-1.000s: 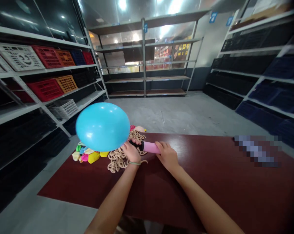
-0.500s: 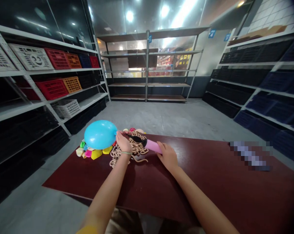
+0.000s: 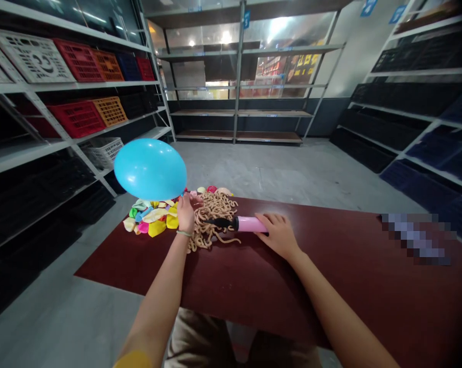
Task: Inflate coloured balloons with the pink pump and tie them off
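Observation:
A blown-up light-blue balloon rises above the far left part of the table, its neck pinched in the fingers of my left hand. To the right, my right hand grips the back end of a pink balloon pump. The pump's black nozzle points left, over a heap of tan cord-like strands, and stands apart from the balloon. Beside my left wrist lies a pile of flat balloons in yellow, white, green, pink and other colours.
The dark red table stretches out in front of my legs. A blurred-out, pixelated object lies at its right. Shelves with red crates and other crates line the left wall, with more racks at the back and right.
The balloon has moved up and away from the pump nozzle, lifted with my left hand. The pump has shifted right and levelled out with my right hand. My view has tilted down.

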`<control>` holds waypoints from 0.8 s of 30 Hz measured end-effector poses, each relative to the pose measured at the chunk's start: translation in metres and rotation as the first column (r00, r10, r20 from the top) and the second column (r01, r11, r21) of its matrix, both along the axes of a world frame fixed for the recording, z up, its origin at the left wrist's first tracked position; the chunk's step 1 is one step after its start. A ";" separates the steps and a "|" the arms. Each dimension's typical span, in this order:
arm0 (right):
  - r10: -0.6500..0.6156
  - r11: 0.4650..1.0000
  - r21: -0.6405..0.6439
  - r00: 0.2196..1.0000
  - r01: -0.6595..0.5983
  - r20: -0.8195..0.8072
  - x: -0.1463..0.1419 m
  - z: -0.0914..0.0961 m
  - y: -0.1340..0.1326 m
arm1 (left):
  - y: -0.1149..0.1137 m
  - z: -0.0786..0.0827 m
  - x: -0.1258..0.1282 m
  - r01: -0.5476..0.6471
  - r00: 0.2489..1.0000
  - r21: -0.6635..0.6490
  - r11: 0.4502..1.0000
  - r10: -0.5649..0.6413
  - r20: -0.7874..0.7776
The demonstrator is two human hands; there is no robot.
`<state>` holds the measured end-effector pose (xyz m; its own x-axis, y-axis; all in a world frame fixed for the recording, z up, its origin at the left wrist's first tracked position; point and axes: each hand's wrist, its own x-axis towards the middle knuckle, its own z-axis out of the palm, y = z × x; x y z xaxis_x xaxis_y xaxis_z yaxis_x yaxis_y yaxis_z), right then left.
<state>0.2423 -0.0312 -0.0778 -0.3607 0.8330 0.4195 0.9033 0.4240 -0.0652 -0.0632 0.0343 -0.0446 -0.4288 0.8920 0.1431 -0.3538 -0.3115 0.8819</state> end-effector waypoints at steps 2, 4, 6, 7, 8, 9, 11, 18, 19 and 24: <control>0.021 1.000 0.007 1.000 -0.021 0.006 0.001 0.000 0.000 | -0.001 0.002 0.000 0.056 0.998 -0.022 0.998 -0.056 -0.022; 0.051 0.999 0.011 0.999 -0.051 0.003 0.001 0.000 0.001 | -0.002 0.004 0.001 0.082 0.995 -0.035 0.996 -0.084 -0.060; 0.090 0.996 0.018 0.996 -0.090 0.004 0.000 -0.002 0.002 | -0.004 0.004 0.003 0.101 0.987 -0.053 0.993 -0.107 -0.119; 0.106 0.994 0.022 0.994 -0.106 0.006 -0.001 -0.003 0.002 | -0.004 0.004 0.004 0.117 0.980 -0.069 0.991 -0.126 -0.154; 0.117 0.993 0.027 0.993 -0.117 0.007 -0.001 -0.003 0.002 | -0.004 0.003 0.005 0.140 0.969 -0.086 0.986 -0.154 -0.195; 0.125 0.992 0.031 0.992 -0.125 0.009 -0.002 -0.004 0.003 | -0.005 0.002 0.006 0.167 0.952 -0.105 0.980 -0.188 -0.241; 0.131 0.991 0.030 0.991 -0.131 0.010 -0.003 -0.004 0.002 | -0.006 0.000 0.009 0.220 0.900 -0.151 0.964 -0.260 -0.350; 0.161 0.985 0.070 0.986 -0.158 -0.035 -0.006 -0.002 -0.001 | -0.017 0.002 0.017 0.279 0.606 -0.227 0.933 -0.354 -0.712; 0.165 0.981 0.107 0.985 -0.159 -0.050 -0.006 -0.001 -0.001 | -0.019 0.004 0.018 0.269 0.521 -0.227 0.936 -0.340 -0.783; 0.199 0.892 0.430 0.976 -0.142 -0.090 -0.011 0.026 -0.001 | -0.026 0.007 0.025 0.118 0.106 -0.285 0.951 -0.298 -0.949</control>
